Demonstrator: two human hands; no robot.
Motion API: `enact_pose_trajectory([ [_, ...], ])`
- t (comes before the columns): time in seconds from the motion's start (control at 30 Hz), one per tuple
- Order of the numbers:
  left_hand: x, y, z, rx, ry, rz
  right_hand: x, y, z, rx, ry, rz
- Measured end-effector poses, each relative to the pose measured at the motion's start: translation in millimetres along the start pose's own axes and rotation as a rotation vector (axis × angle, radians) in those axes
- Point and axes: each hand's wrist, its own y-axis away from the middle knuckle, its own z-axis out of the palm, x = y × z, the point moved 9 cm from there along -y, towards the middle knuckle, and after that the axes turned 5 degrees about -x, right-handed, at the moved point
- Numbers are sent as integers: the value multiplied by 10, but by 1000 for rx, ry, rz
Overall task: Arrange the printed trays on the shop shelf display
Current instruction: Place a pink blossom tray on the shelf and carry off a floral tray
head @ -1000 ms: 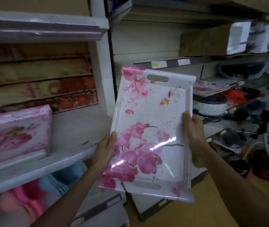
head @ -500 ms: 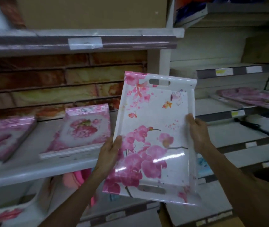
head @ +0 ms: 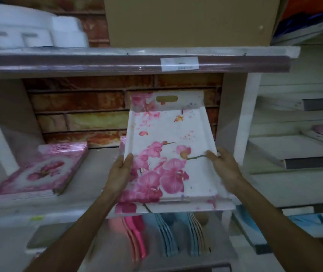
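Shelf bay: the middle shelf runs left to right under an upper shelf, with a brick-pattern backing behind it and a white upright closing the right end.
Printed tray: the orchid-print tray is held in front of the right part of the bay, print facing the person, its far end with the cut-out handle leaning toward the backing and its near end over the shelf lip.
Long axis: runs away from the person, near edge low, handle end high; I judge the coming move turns on tipping that far end back against the backing.
Stack to the left: a flat stack of pink floral trays lies on the same shelf, well apart from the held one.
Left hand: the left hand grips the tray's left rim about halfway along, thumb on the printed face, fingers hidden behind.
Right hand: the right hand lies on the right rim with fingers fairly straight, blurred, so I cannot tell how firm its grip is.
Nearer hand: both sit at like depth, neither plainly nearer the shelf.
Below: pink and blue plastic items stand upright on the lower shelf.
Writing: a white price label on the upper shelf edge is too blurred to read; yellow tags elsewhere likewise. No brand shows.
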Motion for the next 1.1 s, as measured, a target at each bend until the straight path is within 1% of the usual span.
enact_pose_trajectory([
  [0.13, -7, -281, -336, 28, 4, -3, 20, -64, 442, -108, 69, 18],
  [0.2, -39, -428, -464, 17, -22, 4, 17, -86, 634, -149, 81, 21],
  [0.37, -154, -694, -589, -64, -46, -7, 2, -224, 898, -124, 108, 27],
  [0.53, -336, -934, -630, -18, -168, 2, 169, -390, 1088, -154, 145, 72],
  [0.67, -600, -1045, -547, -34, -236, -28, 412, -506, 1179, -181, 189, 127],
  [0.8, -816, -1089, -466, -40, -322, -26, 593, -592, 1208, -168, 212, 175],
  [1.1, -1135, -1162, -455, -27, -398, -40, 762, -657, 1320, -177, 324, 158],
])
